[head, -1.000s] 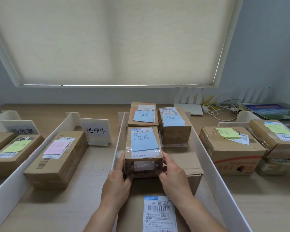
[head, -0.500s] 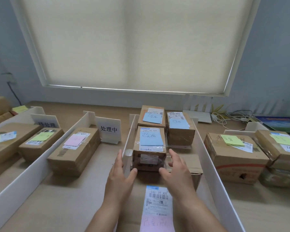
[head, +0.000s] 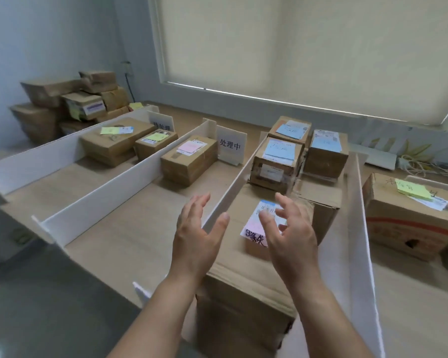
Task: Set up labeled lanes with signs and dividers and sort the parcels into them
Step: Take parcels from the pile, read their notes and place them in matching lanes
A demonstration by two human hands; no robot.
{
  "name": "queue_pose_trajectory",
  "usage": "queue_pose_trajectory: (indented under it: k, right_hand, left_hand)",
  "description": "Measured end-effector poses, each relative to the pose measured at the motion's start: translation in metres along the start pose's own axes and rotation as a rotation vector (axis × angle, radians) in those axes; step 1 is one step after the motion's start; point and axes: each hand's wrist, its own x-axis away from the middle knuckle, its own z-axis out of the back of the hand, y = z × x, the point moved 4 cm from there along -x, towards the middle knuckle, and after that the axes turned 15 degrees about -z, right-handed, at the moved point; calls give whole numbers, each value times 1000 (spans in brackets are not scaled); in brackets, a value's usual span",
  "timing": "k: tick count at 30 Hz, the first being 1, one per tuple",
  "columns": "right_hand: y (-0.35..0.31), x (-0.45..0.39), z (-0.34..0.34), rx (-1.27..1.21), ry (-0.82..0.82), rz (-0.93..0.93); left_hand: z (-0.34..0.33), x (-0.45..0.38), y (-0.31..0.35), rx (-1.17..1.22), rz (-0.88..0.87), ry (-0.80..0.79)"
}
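The handwriting on the blue notes is too blurred to read, and the far sign (head: 161, 124) is half hidden behind a parcel with a yellow note (head: 155, 144). The large flat parcel (head: 246, 275) under the hands runs out of sight at the bottom edge, and its shipping label (head: 263, 223) is partly covered by the right hand (head: 290, 236). A parcel on the right (head: 409, 218) is cut by the frame edge.

A pale wooden tabletop (head: 119, 228) stands below a window with a cream roller blind (head: 308, 52); grey-blue walls close the corner, where unsorted boxes (head: 73, 99) are heaped. White dividers (head: 130, 184) split the tabletop into lanes. The near sign (head: 230, 146), reading 处理中, stands at the head of the middle lane, beside a parcel with a pink note (head: 189, 164). In the next lane to the right, the small taped parcel (head: 276, 164) with a blue note sits on the far end of the large flat parcel, with two more blue-noted parcels (head: 326, 153) just beside and behind it.

The left hand (head: 197, 239) and the right hand hover above the large parcel, palms facing each other, fingers (head: 199, 202) apart and loosely spread, holding nothing and well short of the taped parcel.
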Motion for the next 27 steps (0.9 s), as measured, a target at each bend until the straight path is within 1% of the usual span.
queue_pose_trajectory:
  k: [6, 13, 17, 21, 24, 27]
  right_hand:
    - [-30, 39, -17, -93, -77, 103]
    - [-81, 86, -82, -148, -263, 202]
    - [-115, 115, -137, -128, -368, 282]
    - [-154, 136, -204, -129, -414, 359]
    - [-193, 157, -265, -151, -467, 395]
    - [-230, 180, -316, -162, -526, 424]
  left_hand:
    - [51, 34, 4, -149, 25, 82]
    - [132, 67, -24, -217, 107, 261]
    - [187, 77, -52, -227, 129, 385]
    - [247, 77, -90, -230, 153, 474]
    - [304, 72, -129, -229, 153, 527]
    - [356, 68, -157, -289, 152, 557]
